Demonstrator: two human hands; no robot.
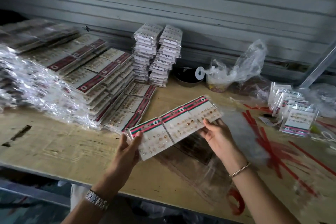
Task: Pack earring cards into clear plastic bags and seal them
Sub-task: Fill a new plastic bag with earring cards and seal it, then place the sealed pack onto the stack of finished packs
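Cardboard-topped table point(54, 143), both hands gripping bagged earring cards point(174, 125) (three).

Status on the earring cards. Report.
Left hand and right hand grip opposite ends of bagged earring cards, above table. Nothing obstructing.

Your left hand point(130, 144) is raised with fingers extended upward and thumb opposed, pinching. Your right hand point(217, 135) is held palm-up, fingers curled, thumb pressing on top. Both forearms extend forward over the table's near edge, wrists slightly bent.
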